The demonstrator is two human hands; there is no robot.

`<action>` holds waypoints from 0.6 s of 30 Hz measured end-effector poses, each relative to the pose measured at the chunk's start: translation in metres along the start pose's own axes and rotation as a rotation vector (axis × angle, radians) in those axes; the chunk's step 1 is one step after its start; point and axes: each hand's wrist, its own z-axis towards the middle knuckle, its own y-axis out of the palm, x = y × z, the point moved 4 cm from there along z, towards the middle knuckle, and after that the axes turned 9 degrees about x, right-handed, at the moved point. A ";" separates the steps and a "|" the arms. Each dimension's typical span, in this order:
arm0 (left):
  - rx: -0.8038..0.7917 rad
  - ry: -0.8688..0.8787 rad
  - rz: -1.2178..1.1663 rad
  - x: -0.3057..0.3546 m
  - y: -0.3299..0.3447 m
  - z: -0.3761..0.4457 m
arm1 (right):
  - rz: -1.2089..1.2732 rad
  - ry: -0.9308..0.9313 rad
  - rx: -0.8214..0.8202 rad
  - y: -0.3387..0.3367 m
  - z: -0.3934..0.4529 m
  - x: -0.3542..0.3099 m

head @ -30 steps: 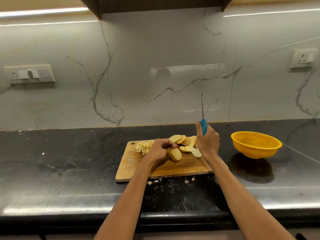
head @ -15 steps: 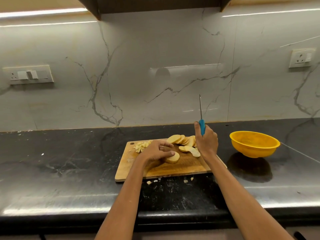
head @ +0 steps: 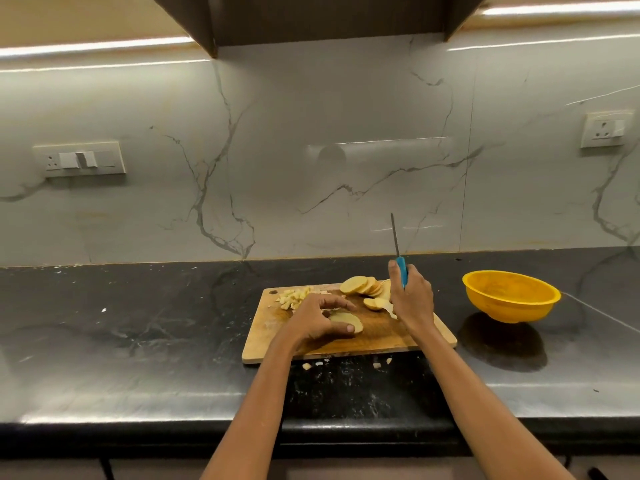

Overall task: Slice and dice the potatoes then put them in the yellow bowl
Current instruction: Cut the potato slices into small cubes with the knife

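Our left hand [head: 320, 318] pinned a firm, wet-slick slice [head: 346, 321] at mid-frame by its rim; our right hand [head: 412, 299] gripped the knife [head: 401, 270].

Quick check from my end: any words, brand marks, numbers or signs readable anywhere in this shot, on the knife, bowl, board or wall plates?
No readable text in this frame.
Knife: blue handle, no mark visible.
Yellow bowl: plain, no label seen.
Cutting board: bare wood, no print.
Left switch plate: no lettering legible; too small to tell.
Right socket plate: no lettering legible; too small to tell.
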 end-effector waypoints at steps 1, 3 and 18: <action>0.052 0.007 0.023 0.000 -0.001 -0.003 | -0.002 -0.001 -0.015 0.000 -0.002 0.001; 0.190 0.015 0.143 0.000 -0.001 -0.008 | -0.012 -0.003 -0.055 0.000 -0.007 0.001; 0.250 -0.005 0.224 -0.008 0.012 -0.026 | 0.012 0.120 -0.184 -0.019 -0.047 -0.009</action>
